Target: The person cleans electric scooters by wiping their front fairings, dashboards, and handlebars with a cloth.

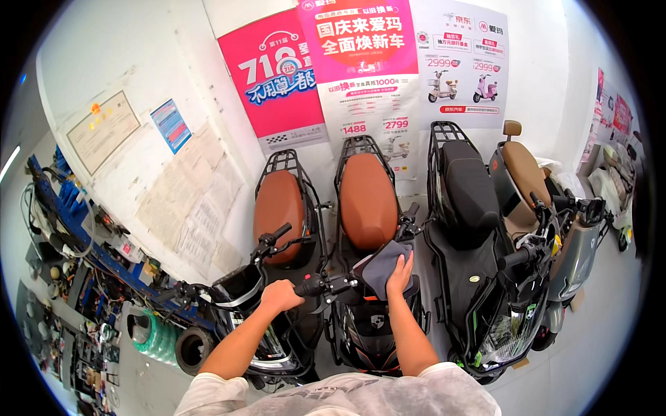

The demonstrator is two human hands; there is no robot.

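Note:
Straight ahead stands a black electric scooter [359, 333] with a brown seat [368, 203] and a rear rack. My left hand [281, 295] is wrapped around the end of its handlebar [318, 285], beside a red switch. A grey cloth [382, 264] lies under my right hand [399, 273], which presses it with extended fingers over the middle of the handlebar and the dashboard. The cloth hides most of the dashboard. Past the cloth, the other handlebar grip [411, 212] points up and away.
A second brown-seated scooter [278, 213] stands close on the left, a black one [468, 208] on the right, and a grey one [572, 260] beyond. Tyres [193, 347] and a cluttered blue shelf [114, 265] are at left. Posters [364, 67] cover the wall behind.

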